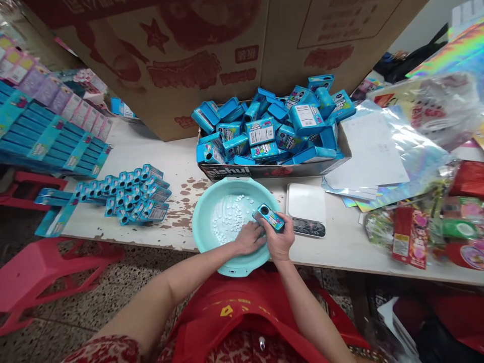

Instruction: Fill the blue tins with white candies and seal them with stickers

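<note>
A turquoise plastic basin (206, 232) stands at the table's front edge, with small white candies (230, 217) scattered over its bottom. My left hand (249, 238) reaches down into it at the right side, its fingers bent together and pointing right. What those fingers hold, if anything, is hidden. Above the basin's right rim, my right hand (280, 239) grips a small blue candy box (269, 217). The box is tilted, and a dark round spot shows on its end facing left. Fingers and thumb are closed around the box's lower right part.
Behind the basin, a carton tray (242, 172) is heaped with blue candy boxes. A kitchen scale (306, 201) lies to the right, near packaged sweets (410, 237). Stacked candy boxes (138, 194) stand left. A large cardboard box (227, 65) rises behind; a pink stool (41, 272) is lower left.
</note>
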`<state>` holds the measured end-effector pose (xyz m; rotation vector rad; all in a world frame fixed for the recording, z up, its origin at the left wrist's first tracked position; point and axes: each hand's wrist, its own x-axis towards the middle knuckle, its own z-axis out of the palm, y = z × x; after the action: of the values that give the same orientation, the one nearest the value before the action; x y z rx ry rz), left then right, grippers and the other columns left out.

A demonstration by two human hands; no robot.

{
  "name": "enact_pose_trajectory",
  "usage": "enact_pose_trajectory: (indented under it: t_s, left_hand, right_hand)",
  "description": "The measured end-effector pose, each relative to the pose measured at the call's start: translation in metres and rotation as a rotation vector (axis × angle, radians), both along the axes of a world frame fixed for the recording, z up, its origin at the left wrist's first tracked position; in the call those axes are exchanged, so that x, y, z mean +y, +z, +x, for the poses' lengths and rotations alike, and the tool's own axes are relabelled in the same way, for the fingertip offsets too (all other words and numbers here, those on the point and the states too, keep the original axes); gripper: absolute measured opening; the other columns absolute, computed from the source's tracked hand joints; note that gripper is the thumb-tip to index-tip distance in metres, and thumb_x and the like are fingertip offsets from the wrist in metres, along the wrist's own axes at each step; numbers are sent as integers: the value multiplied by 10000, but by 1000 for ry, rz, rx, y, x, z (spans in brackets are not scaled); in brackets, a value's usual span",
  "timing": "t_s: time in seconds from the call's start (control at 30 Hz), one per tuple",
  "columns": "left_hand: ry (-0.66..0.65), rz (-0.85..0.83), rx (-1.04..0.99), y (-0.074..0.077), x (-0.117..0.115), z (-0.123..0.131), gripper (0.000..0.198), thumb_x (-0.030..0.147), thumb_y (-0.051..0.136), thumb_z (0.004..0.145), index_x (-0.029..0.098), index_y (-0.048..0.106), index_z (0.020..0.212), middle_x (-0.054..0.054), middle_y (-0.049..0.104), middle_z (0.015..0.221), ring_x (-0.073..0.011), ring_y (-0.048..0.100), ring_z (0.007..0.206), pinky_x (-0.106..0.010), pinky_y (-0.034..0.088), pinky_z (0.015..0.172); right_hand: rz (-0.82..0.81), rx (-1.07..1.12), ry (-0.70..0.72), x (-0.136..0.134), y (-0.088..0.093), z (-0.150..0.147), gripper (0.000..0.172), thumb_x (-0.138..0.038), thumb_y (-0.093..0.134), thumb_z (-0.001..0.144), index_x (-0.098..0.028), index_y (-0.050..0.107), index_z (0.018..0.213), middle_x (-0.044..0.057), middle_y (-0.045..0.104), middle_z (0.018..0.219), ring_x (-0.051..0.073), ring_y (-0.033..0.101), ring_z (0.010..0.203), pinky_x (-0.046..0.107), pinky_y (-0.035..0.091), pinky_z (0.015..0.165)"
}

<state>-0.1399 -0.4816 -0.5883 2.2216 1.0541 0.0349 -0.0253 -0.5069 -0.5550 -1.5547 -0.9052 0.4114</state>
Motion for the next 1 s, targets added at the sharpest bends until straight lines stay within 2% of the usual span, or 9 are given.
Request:
enact_pose_trajectory:
  t_s: [0.13, 0.23, 0.3, 0.43, 0.57, 0.7, 0.8, 0.9, 1.0]
  left_hand:
    - [-318, -46, 148, 15, -6, -42, 357, 421, 399, 891, 168, 637, 969, -118, 631, 944, -260, 577, 869, -386, 420, 808]
    - [-316, -72, 271, 27, -2, -74, 284, 418, 499, 821, 182, 645, 885, -107, 645, 854, -266, 599, 801, -368, 438, 731]
    - [-224, -112, 307, 33, 4, -86, 172, 354, 584, 734, 193, 634, 771, -82, 636, 740, -261, 602, 727, -344, 435, 664]
    - [176, -263, 64, 38, 20, -91, 134, 218, 689, 542, 202, 557, 561, 0, 510, 481, -210, 565, 582, -280, 401, 580]
    - [460, -397, -163, 52, 32, -79, 200, 372, 602, 684, 201, 552, 593, 8, 551, 521, -135, 496, 463, -230, 344, 457]
    - [832, -748, -824, 85, 34, -56, 238, 380, 609, 693, 186, 496, 614, 15, 552, 561, -74, 379, 356, -210, 235, 356]
    - [941, -742, -1178, 103, 33, -38, 221, 315, 648, 649, 169, 492, 594, -1, 587, 634, -99, 520, 461, -215, 362, 421]
    - [1069, -657, -1257, 110, 32, -27, 214, 322, 672, 645, 157, 539, 616, -4, 609, 655, -150, 619, 592, -244, 459, 524]
    - [1102, -544, -1294, 113, 33, -24, 253, 377, 676, 683, 154, 560, 647, 5, 611, 626, -138, 615, 552, -246, 461, 540]
  right_hand:
    - [-40, -9, -26, 0, 5, 0, 405, -470, 707, 712, -195, 562, 971, 56, 610, 947, 212, 597, 906, 385, 471, 858]
    - [-48, -12, -36, 0, 7, 0, 405, -478, 707, 712, -194, 565, 964, 59, 616, 939, 214, 598, 894, 378, 470, 842]
    - [-48, -17, -40, 1, 7, 0, 404, -472, 711, 710, -191, 570, 963, 58, 621, 930, 214, 598, 889, 374, 467, 837]
    - [-55, -49, 4, 0, 7, 0, 405, -463, 716, 709, -186, 578, 971, 55, 620, 929, 212, 599, 880, 369, 469, 826]
    - [-50, -135, 175, -6, 11, -4, 360, -448, 702, 734, -205, 585, 972, 52, 623, 929, 209, 599, 877, 369, 478, 819]
    - [-91, -195, 343, -12, 12, -15, 315, -429, 682, 759, -210, 594, 967, 61, 638, 925, 225, 602, 892, 373, 483, 805]
    - [-150, -238, 440, -13, 13, -25, 296, -422, 682, 756, -212, 595, 946, 61, 650, 910, 239, 607, 886, 382, 484, 785]
    - [-174, -276, 487, -13, 19, -33, 280, -403, 682, 761, -213, 588, 943, 56, 658, 905, 239, 612, 876, 376, 482, 767]
    - [-139, -305, 484, -12, 31, -35, 284, -368, 699, 753, -208, 581, 956, 54, 655, 911, 234, 608, 878, 368, 476, 768]
